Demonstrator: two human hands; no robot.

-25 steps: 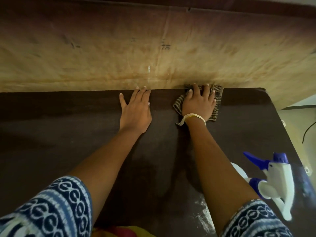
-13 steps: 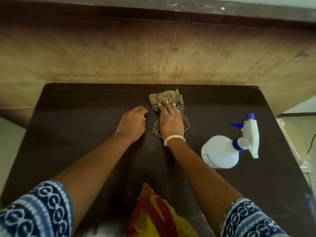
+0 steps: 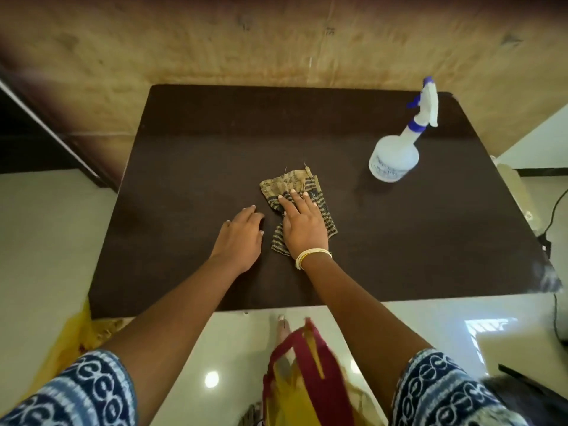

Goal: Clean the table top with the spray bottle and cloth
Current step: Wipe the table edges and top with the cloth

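Dark table top [image 3: 399, 241]; striped, crumpled cloth [image 3: 295, 186] under right hand [image 3: 302, 224].

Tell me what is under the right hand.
The right hand lies flat on a striped cloth spread on the dark table. The cloth shows beyond the fingers and on both sides; the part beneath the palm is covered.

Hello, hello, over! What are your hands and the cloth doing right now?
Right hand flat on the striped cloth, mid table. Left hand rests bare beside it. Spray bottle upright, far right, untouched. Nothing in the way.
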